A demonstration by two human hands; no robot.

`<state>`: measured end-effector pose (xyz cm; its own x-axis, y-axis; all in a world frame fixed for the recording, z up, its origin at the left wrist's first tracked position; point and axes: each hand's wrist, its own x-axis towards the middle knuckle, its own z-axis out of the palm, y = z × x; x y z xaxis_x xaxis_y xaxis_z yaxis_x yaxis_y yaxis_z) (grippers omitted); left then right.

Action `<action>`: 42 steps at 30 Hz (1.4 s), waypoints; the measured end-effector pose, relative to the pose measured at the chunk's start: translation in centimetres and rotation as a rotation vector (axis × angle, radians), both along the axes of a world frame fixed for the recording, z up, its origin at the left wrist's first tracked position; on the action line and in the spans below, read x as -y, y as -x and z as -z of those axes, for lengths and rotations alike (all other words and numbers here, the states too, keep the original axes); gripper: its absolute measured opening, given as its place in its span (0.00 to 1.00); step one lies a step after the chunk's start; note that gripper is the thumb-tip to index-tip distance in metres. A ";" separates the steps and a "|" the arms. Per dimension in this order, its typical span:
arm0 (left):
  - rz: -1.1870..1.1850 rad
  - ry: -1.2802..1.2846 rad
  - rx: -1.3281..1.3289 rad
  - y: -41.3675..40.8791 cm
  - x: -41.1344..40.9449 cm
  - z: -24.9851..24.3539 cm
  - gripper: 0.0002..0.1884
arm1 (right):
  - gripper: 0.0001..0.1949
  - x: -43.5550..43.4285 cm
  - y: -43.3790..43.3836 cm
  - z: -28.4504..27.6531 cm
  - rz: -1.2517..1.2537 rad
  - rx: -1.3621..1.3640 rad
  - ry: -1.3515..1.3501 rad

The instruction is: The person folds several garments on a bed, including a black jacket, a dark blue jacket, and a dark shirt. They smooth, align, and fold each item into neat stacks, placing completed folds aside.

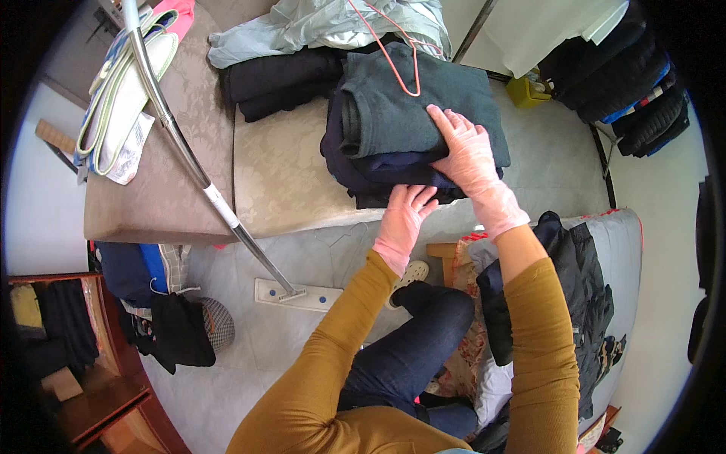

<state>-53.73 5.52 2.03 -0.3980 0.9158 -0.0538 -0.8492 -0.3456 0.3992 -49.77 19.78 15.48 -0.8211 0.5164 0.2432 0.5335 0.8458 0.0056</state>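
A stack of folded dark clothes (391, 170) sits on the edge of a beige patterned sofa (283, 170), with a folded dark grey-green garment (397, 108) on top. My right hand (468, 150), in a thin translucent pink glove, rests on the stack's near right side, fingers over the top garment. At the near edge, my gloved left hand (404, 218) touches the lower layers with its fingers spread. A pink clothes hanger (417, 85) lies over the top garment. Behind it are a rolled or folded black garment (289, 82) and a crumpled pale grey cloth (329, 25).
A flat mop (300, 295) leans across the sofa at left, near folded white-and-green fabric (127, 102). Clothes hang over a checked stool (218, 323). Dark jackets (567, 284) lie on the bed (618, 255) at right. More jackets (618, 85) hang above a yellow bin (524, 93).
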 end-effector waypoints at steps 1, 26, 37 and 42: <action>0.037 0.076 0.028 -0.2 0.6 -1.0 0.14 | 0.48 -0.8 0.2 -0.4 -0.002 0.018 0.055; -0.412 0.025 -1.521 -4.6 -8.2 -12.6 0.42 | 0.36 -0.3 -17.4 -15.7 0.027 -0.227 0.398; 0.376 -0.425 -0.824 -21.8 -14.3 -20.6 0.41 | 0.21 2.0 -38.4 -29.0 0.179 -0.265 -0.019; 0.826 -0.343 -0.509 -27.9 -10.7 -15.8 0.42 | 0.14 5.1 -49.6 -24.4 0.335 -0.156 -0.204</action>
